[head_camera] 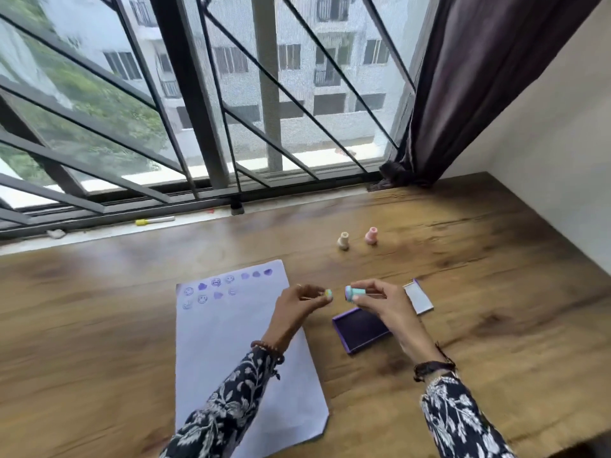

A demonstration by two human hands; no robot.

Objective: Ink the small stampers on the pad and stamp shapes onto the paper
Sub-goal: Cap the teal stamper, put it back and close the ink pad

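Note:
A white paper [231,342] lies on the wooden table with several purple stamped faces and shapes along its top. My left hand [297,302] hovers over the paper's right edge, pinching a small yellow-green stamper [328,294]. My right hand [380,302] holds a teal stamper [355,292] sideways, its purple inked face turned left toward the other one. An open purple ink pad [358,328] sits just below my right hand. Its lid [419,296] lies to the right. A beige stamper [344,241] and a pink stamper [371,235] stand farther back.
The wooden table [496,292] runs to a window sill at the back, where a yellow-capped marker [154,221] lies. A barred window fills the far side. A dark curtain [463,94] hangs at the back right beside a white wall.

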